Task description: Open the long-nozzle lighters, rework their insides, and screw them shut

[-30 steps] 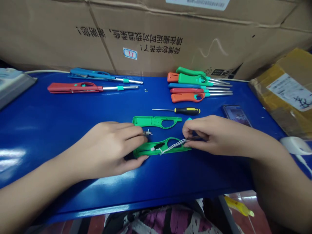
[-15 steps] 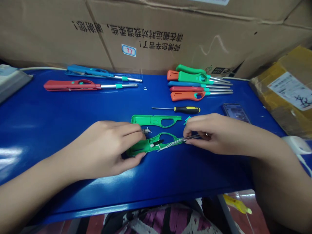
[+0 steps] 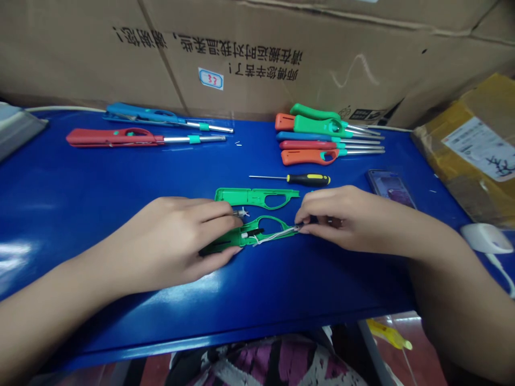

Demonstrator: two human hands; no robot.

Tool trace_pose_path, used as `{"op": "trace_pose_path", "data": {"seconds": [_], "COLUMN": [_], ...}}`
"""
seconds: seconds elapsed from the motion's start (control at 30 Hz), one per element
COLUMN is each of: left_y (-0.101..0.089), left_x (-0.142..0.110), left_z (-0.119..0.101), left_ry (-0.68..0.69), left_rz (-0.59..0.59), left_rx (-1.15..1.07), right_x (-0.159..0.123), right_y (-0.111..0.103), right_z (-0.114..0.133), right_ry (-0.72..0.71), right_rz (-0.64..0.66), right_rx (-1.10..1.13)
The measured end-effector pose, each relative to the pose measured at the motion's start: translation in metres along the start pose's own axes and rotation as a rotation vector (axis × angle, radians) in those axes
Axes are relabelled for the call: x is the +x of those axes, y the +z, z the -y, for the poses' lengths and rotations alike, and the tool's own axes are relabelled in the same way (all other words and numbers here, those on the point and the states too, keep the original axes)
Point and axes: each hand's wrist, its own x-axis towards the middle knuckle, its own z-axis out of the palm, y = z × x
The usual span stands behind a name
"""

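My left hand (image 3: pixel 177 241) is closed on the rear of a green lighter shell half (image 3: pixel 231 238), its open inside facing up. Inside that shell lies a black part with a white end (image 3: pixel 252 234). Pale wires (image 3: pixel 276 236) run along it to the front end. There my right hand (image 3: pixel 338 220) pinches a thin metal tube, mostly hidden by the fingers. A small metal piece with a white tip (image 3: pixel 242 213) pokes out by my left fingers; whether they hold it I cannot tell. The matching green shell half (image 3: pixel 241 197) lies just behind.
Behind the shells is a black-and-yellow screwdriver (image 3: pixel 308 179). Several lighters (image 3: pixel 308 157) lie at the back right, a red one (image 3: pixel 115 138) and a blue one (image 3: pixel 140 114) at the back left. A phone (image 3: pixel 390 187) is beyond my right wrist. Cardboard boxes (image 3: pixel 241 32) wall the back.
My right hand has moved slightly left with the metal tube, closer to the shell's front end. The held shell has shifted a little left and back. A small teal piece is now mostly covered.
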Motion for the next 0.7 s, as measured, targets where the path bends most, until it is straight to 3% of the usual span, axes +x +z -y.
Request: {"op": "trace_pose_path", "data": {"seconds": [0.3,0.7], "left_y": [-0.0012,-0.0012], "left_x": [0.0005,0.0026], "left_z": [-0.0005,-0.0025], "left_ry": [-0.001,-0.006], "left_rz": [0.004,0.004], "left_rx": [-0.023,-0.029], "right_x": [0.0023,0.0046], "right_y": [0.0043,0.0080], "right_z": [-0.0018,0.0044], "right_ry": [-0.106,-0.062], "right_rz": [-0.042,-0.033], "right_rx": [0.026,-0.047]}}
